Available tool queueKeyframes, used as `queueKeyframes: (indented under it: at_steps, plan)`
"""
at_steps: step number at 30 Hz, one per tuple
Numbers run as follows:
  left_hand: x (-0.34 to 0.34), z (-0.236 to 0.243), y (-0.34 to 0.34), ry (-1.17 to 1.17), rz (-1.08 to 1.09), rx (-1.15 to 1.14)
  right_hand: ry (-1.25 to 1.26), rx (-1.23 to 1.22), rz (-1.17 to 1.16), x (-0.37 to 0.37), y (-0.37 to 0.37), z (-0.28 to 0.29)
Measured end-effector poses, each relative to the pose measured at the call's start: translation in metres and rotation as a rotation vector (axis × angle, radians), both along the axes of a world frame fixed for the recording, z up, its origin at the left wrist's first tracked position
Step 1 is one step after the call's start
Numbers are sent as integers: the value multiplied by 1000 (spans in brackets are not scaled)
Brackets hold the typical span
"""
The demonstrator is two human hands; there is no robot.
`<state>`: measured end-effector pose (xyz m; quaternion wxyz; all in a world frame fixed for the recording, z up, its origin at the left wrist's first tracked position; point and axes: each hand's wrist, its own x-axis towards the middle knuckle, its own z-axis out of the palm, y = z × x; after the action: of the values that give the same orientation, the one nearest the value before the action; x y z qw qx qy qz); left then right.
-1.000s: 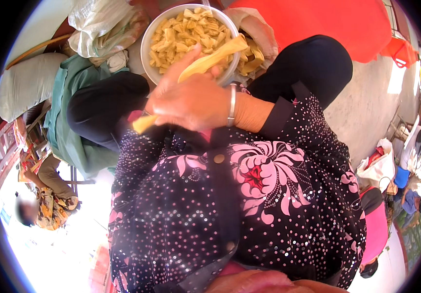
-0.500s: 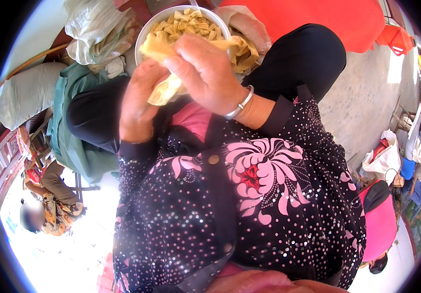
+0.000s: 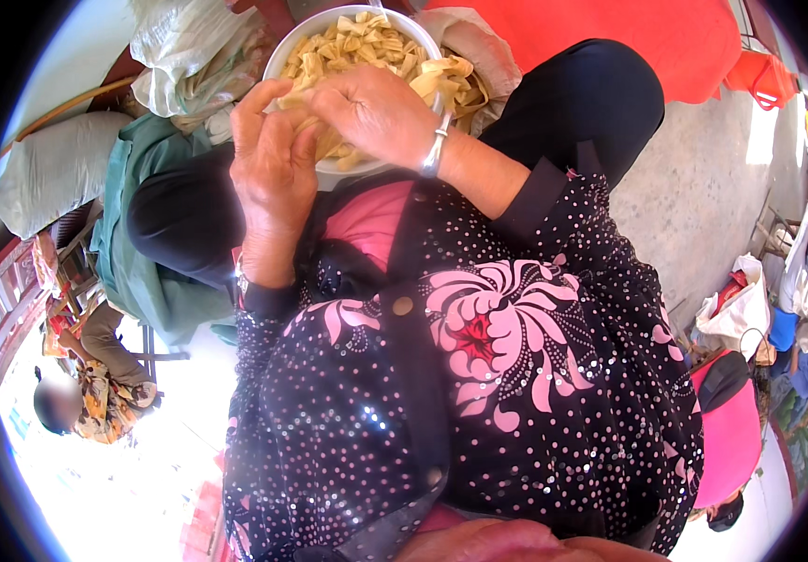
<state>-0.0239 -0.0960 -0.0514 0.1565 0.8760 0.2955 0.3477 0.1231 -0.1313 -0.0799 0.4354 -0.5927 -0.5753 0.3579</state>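
My left hand point(image 3: 278, 164) and my right hand point(image 3: 376, 114) meet over the near left part of a white bowl point(image 3: 276, 58). Their fingers are bent and closed around a pale yellow strip like a dried corn husk; only a small bit shows between the fingertips, and the rest is hidden. Inside the bowl lie many small folded yellow husk pieces point(image 3: 367, 42). Longer loose husk strips point(image 3: 460, 84) lie by the bowl's right rim, near my right wrist, which wears a silver bracelet point(image 3: 434, 150).
A pale sack point(image 3: 479, 42) stands behind the loose strips, with a red sheet point(image 3: 601, 37) beyond. Crumpled plastic bags point(image 3: 189, 51), a stuffed grey bag point(image 3: 53, 173) and green cloth point(image 3: 156, 244) lie at left. Another person point(image 3: 109, 393) sits far left. White bags point(image 3: 736, 304) stand at right.
The long yellow strip between my hands no longer shows its loose ends; it is gathered in my fingers. My right hand has moved slightly left, and my left fingers now point more upward.
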Motion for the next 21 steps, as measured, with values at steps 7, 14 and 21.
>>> queueKeyframes:
  at_steps: [7, 14, 21]
  plan:
    - [-7, -17, -2, -75, 30, -474, -34, 7, 77, 7, -9, 0]
    - [4, -21, 2, -560, 61, -1056, -125, 215, -57, 3, -17, -5]
    - [-3, -42, 6, -450, 70, -1106, -180, 98, 32, 8, -22, -20]
